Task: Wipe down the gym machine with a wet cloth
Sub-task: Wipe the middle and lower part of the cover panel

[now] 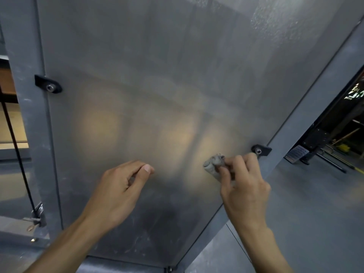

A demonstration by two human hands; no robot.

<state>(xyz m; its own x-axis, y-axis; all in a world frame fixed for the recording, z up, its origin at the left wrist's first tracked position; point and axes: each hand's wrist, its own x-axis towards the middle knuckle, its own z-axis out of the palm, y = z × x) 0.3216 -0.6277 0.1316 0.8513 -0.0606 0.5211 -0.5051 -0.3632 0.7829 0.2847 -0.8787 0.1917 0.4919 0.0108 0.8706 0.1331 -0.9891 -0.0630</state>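
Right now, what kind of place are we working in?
Probably a gym: a grey frosted panel bolted to a steel machine frame, a black cable at left, equipment beyond. The right hand holds the cloth.

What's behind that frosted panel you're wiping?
Only blurred warm and dark patches show through the frosted panel; the shapes behind cannot be made out. The right hand presses the cloth on it.

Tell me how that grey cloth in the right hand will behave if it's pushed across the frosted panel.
The cloth is bunched in folds in the right hand, so it is probably soft and floppy, not stiff. Being small and wadded, it likely weighs little. The panel looks smooth, so it should glide easily, though dampness can't be judged here.
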